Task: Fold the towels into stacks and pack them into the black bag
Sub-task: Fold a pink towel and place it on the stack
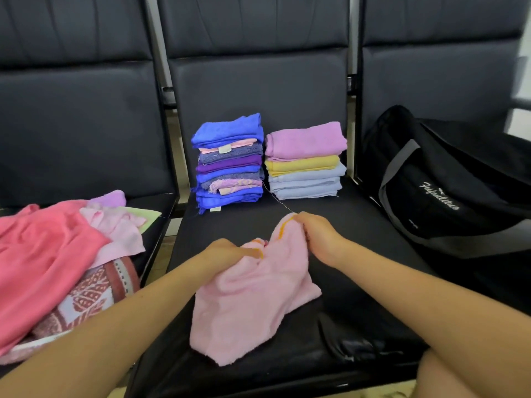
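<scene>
A light pink towel (253,300) with an orange-edged hem lies crumpled on the middle seat. My left hand (227,252) grips its upper left edge. My right hand (320,235) pinches the upper right corner, lifted a little higher. Behind the towel stand two folded stacks: a taller one of blue and purple towels (230,162) and a shorter one (306,160) with lilac on top, then yellow and pale blue. The black bag (431,179) with grey straps lies on the right seat.
A heap of unfolded towels (57,254), coral pink, pale pink and a patterned red-and-white one, covers the left seat. The dark seats (359,282) have metal gaps between them. My knee (474,374) shows at the bottom right.
</scene>
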Demonstrator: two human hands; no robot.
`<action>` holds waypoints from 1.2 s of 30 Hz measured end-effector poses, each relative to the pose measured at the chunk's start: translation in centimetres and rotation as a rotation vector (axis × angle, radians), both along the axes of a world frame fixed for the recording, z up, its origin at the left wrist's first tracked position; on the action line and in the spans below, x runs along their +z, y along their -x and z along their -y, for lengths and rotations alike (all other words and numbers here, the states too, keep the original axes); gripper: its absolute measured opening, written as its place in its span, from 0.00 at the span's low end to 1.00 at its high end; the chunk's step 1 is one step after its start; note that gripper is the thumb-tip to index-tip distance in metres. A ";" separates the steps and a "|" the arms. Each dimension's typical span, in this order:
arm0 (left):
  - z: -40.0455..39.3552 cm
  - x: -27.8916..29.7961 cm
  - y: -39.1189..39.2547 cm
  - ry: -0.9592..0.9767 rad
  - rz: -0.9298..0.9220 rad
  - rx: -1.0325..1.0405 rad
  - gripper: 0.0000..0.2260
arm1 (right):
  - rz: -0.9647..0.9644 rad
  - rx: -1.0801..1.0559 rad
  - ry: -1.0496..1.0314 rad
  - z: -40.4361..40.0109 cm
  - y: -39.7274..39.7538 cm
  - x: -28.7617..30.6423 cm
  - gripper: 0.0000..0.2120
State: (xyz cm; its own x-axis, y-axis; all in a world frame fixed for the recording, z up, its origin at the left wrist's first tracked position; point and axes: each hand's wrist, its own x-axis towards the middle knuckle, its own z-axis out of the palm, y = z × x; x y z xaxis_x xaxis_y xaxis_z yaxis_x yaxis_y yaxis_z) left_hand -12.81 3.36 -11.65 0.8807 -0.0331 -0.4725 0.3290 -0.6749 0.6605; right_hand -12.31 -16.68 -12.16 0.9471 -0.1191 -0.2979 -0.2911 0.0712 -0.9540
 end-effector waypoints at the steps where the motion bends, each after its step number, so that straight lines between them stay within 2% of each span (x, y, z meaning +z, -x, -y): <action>1: -1.0 -2.8 -2.6 -0.017 0.011 -0.032 0.24 | 0.009 -0.060 -0.141 0.5 0.0 0.4 0.09; 3: -3.5 -7.4 -8.7 0.048 0.056 -0.090 0.26 | 0.015 -0.151 -0.318 1.3 0.0 0.9 0.11; 5: -3.0 -7.5 -10.5 0.361 -0.014 0.036 0.11 | -0.016 -0.208 -0.318 1.8 0.0 0.7 0.11; 6: -1.5 -6.1 -8.6 0.565 0.007 0.088 0.08 | -0.035 -0.212 -0.289 1.9 0.0 0.6 0.10; 8: 0.5 0.1 -2.8 0.696 0.046 0.288 0.13 | -0.063 -0.177 -0.209 2.1 -0.1 0.3 0.08; 9: 0.3 0.2 -2.3 0.789 0.054 0.322 0.14 | -0.062 -0.144 -0.160 2.3 -0.1 0.3 0.08; 11: -0.3 0.9 -2.7 0.928 0.071 0.360 0.11 | -0.101 -0.050 -0.035 3.0 -0.1 -0.2 0.20; 12: -0.7 1.2 -2.8 0.961 0.081 0.381 0.11 | -0.124 -0.008 0.019 3.3 0.0 -0.4 0.24; 13: -1.1 1.3 -3.2 0.988 0.105 0.412 0.12 | -0.134 0.022 0.055 3.4 0.2 -0.5 0.22; 16: -2.1 1.4 -3.5 0.948 0.150 0.471 0.12 | -0.071 -0.026 -0.007 3.6 0.3 -0.9 0.08; 20: -2.6 0.6 -3.5 0.503 0.294 0.355 0.12 | 0.100 -0.177 -0.089 3.4 -0.1 -0.3 0.05; 22: -2.7 0.3 -3.7 0.534 0.293 0.327 0.12 | 0.170 -0.212 -0.100 3.4 -0.6 0.3 0.04; 26: -3.1 0.4 -5.1 0.785 0.314 0.377 0.14 | 0.270 -0.282 -0.159 3.6 -2.0 1.5 0.04; 29: -3.8 0.2 -7.1 0.723 0.511 0.549 0.11 | 0.295 -0.379 -0.186 4.5 -3.6 2.0 0.06; 31: -3.8 0.1 -8.4 0.715 0.531 0.646 0.12 | 0.278 -0.428 -0.146 5.4 -4.7 1.9 0.08; 34: -2.8 -0.3 -8.6 0.602 0.507 0.538 0.20 | 0.165 -0.357 -0.111 6.8 -5.3 0.4 0.05; 36: -2.2 -0.8 -7.5 0.492 0.501 0.427 0.23 | 0.047 -0.276 -0.081 7.2 -4.9 -0.6 0.09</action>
State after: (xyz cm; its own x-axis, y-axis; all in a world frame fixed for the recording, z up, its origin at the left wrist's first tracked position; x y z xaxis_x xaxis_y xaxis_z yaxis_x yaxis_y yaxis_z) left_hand -5.32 5.54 -12.45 0.9670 0.2519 -0.0388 0.0794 -0.1531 0.9850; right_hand -7.45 -23.91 -12.78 0.8951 -0.3517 -0.2740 -0.2062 0.2184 -0.9538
